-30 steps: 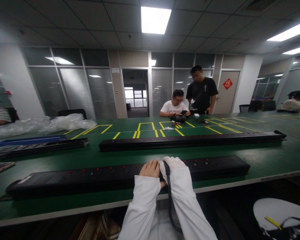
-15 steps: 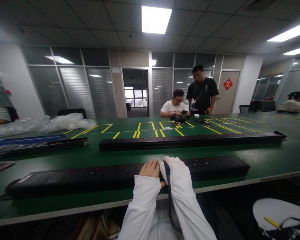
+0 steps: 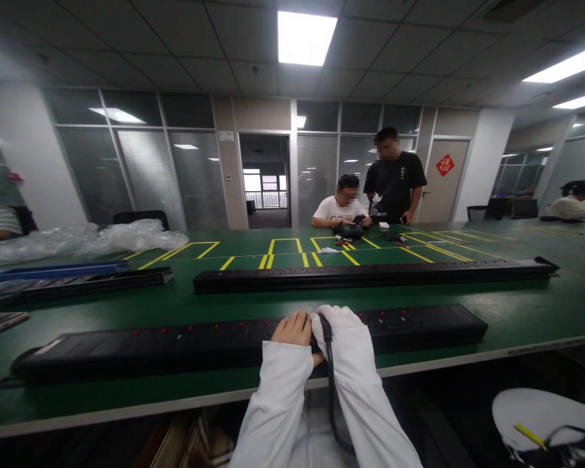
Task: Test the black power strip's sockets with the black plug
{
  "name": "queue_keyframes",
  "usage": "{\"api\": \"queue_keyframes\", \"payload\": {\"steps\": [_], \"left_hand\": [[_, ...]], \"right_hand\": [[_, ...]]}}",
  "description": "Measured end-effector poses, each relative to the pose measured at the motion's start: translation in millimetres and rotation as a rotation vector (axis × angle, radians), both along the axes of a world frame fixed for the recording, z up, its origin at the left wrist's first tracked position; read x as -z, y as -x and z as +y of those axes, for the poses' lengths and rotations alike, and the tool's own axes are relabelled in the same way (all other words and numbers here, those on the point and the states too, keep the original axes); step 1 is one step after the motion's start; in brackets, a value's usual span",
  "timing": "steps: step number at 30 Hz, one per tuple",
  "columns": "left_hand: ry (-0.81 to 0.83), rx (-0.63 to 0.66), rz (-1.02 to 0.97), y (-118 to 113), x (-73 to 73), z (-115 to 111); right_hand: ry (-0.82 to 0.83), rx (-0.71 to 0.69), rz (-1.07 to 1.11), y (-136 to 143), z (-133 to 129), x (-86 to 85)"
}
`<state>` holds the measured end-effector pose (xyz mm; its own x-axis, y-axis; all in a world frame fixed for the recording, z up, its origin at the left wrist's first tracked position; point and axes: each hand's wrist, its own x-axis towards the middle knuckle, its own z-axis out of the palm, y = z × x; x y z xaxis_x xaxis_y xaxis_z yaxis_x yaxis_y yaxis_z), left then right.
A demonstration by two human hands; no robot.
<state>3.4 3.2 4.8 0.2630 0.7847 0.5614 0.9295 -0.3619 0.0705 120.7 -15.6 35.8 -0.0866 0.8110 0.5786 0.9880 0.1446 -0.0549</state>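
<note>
Glass partitions (image 3: 197,182) and workbench (image 3: 234,309) show an office workshop.

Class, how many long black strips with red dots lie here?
2: the near strip, by the left hand and right hand; the far strip, beyond it. Plastic wrap may hide others.

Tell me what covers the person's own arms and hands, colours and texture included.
The sleeves are long, white, creased and without visible markings. The right hand wears a white glove with a mesh-like or dotted texture on its back. The left hand is bare.
</note>
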Motion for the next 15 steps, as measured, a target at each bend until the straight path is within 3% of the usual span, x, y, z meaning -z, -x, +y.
{"api": "queue_keyframes", "payload": {"steps": [15], "left_hand": [[0.036, 0.009, 0.033, 2.7, 0.1, 5.3]], "right_hand": [[0.019, -0.003, 0.008, -0.1, 3.3, 0.4]]}}
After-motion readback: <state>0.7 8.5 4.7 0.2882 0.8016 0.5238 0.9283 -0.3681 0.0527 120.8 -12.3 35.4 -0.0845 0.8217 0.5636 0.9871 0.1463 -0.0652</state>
